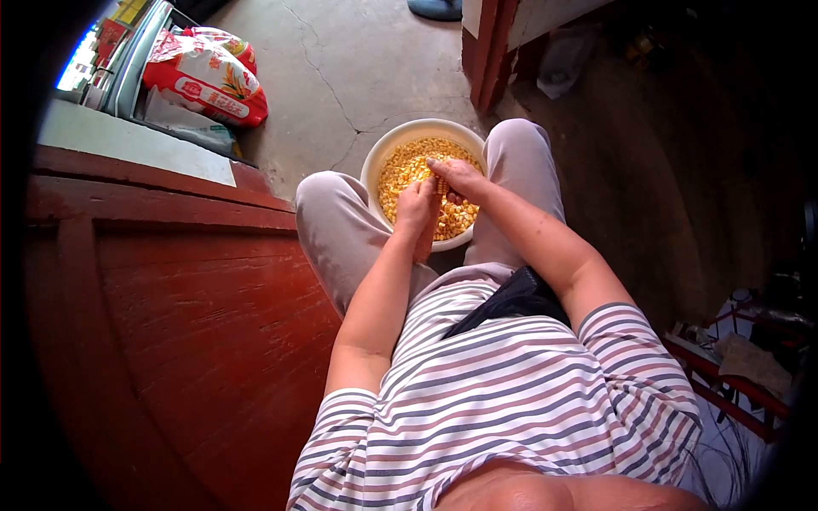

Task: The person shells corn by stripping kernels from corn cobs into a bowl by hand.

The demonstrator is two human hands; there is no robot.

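Observation:
Both hands meet over a white basin [372, 162] between my knees, which holds loose yellow corn kernels [452, 223]. My left hand [416, 206] is closed around a corn cob [441, 183], whose lower part the fingers hide. From the other side my right hand [460, 179] grips the same cob, its thumb pressed on the kernels near the top end. Some of the right fingers are hidden beneath the cob.
A red wooden door panel [213, 332] stands close on my left. Red and white sacks [209, 81] lie beyond it on the cracked concrete floor [341, 51]. A red door post [492, 55] rises ahead right. A cluttered red rack [724, 375] stands at the right.

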